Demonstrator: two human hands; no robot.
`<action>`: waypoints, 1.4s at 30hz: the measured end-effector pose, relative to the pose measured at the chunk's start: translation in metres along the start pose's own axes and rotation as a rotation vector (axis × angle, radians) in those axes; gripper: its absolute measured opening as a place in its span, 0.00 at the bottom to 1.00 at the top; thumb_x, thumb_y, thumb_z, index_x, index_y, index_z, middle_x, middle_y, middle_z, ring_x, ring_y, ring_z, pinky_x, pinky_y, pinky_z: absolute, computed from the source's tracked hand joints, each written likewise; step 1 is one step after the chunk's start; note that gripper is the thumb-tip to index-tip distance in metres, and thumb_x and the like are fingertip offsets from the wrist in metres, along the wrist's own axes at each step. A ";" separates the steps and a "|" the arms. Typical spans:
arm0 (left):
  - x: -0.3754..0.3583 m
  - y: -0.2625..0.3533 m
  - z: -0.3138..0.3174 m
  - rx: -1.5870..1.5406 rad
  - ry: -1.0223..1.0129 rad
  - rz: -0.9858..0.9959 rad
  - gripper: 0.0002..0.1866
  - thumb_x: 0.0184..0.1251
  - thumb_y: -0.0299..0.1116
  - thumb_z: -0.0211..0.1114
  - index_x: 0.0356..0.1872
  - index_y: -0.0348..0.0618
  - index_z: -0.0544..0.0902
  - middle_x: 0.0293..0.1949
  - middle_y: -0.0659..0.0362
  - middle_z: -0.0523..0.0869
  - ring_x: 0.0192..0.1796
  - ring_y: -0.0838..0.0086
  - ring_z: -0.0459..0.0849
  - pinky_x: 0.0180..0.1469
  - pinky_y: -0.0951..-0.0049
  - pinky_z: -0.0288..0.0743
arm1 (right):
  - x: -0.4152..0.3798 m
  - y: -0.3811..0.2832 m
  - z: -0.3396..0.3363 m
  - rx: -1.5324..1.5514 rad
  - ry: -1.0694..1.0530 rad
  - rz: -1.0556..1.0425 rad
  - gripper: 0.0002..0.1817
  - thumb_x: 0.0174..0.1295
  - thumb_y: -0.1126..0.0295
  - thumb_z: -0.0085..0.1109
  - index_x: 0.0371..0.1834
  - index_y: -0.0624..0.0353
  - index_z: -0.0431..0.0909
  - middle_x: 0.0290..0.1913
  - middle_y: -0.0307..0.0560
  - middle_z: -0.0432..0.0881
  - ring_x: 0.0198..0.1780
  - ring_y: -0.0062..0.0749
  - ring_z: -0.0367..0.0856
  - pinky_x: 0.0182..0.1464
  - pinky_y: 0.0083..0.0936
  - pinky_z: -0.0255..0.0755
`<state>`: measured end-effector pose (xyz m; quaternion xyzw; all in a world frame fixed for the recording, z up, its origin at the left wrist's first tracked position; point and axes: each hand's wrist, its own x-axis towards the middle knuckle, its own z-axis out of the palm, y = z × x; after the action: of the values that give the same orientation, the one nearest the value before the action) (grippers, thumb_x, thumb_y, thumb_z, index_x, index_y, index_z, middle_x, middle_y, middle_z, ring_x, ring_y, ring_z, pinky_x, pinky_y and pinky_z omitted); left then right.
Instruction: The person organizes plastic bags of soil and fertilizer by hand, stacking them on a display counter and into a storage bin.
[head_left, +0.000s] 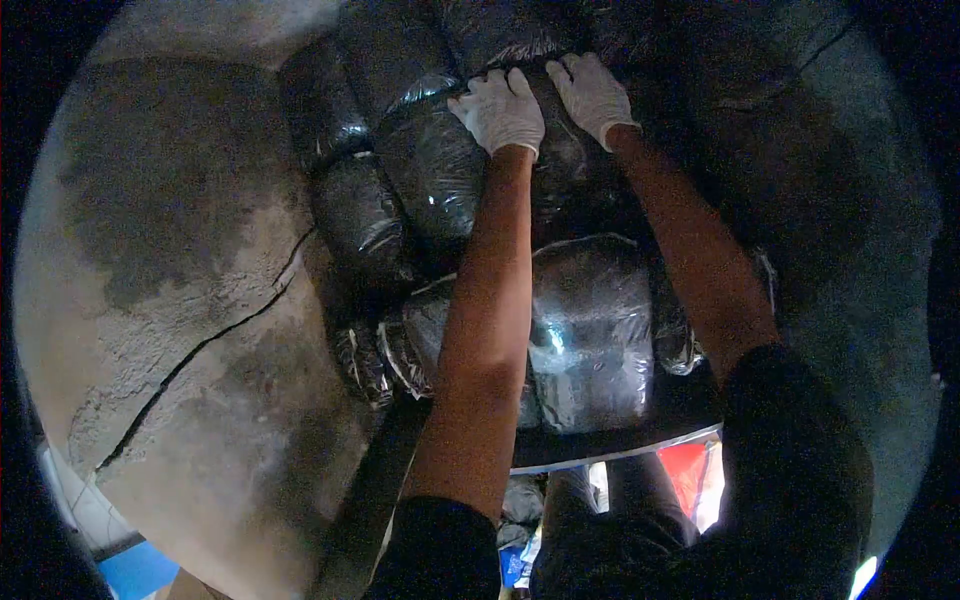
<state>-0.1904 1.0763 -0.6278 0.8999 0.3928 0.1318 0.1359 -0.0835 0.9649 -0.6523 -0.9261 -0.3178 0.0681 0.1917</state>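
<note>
Both gloved hands, left hand (500,108) and right hand (592,95), are pressing flat, fingers spread, gripping nothing, on stacked plastic-wrapped bags (440,170); a cracked wall (180,300) is lying left of them.

I read this as a rough storeroom or farm shed: a cracked, stained wall (180,300) (bare plaster) and plastic-wrapped dark bags (590,320) stacked on a rack (600,450).
</note>
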 end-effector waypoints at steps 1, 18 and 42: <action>0.001 -0.001 0.004 0.005 0.068 -0.015 0.28 0.83 0.53 0.48 0.57 0.43 0.88 0.56 0.42 0.86 0.59 0.45 0.84 0.80 0.39 0.57 | -0.003 -0.011 -0.011 0.001 -0.002 0.003 0.29 0.79 0.43 0.48 0.67 0.53 0.80 0.67 0.59 0.80 0.72 0.60 0.75 0.73 0.45 0.71; 0.011 -0.001 -0.005 -0.088 0.022 0.021 0.37 0.83 0.57 0.49 0.80 0.40 0.68 0.84 0.40 0.58 0.85 0.41 0.54 0.80 0.33 0.48 | 0.005 -0.028 -0.022 -0.045 0.131 0.125 0.31 0.78 0.41 0.48 0.59 0.60 0.81 0.59 0.63 0.82 0.59 0.61 0.82 0.60 0.55 0.77; 0.015 -0.001 -0.006 -0.005 -0.070 0.000 0.36 0.86 0.57 0.42 0.85 0.48 0.61 0.86 0.41 0.53 0.86 0.43 0.52 0.81 0.35 0.45 | 0.008 -0.028 -0.020 -0.042 0.060 0.165 0.32 0.77 0.38 0.47 0.63 0.56 0.79 0.57 0.61 0.83 0.60 0.60 0.82 0.59 0.57 0.76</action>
<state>-0.1835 1.0890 -0.6211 0.9037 0.3872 0.1014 0.1517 -0.0878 0.9834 -0.6228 -0.9546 -0.2357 0.0491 0.1753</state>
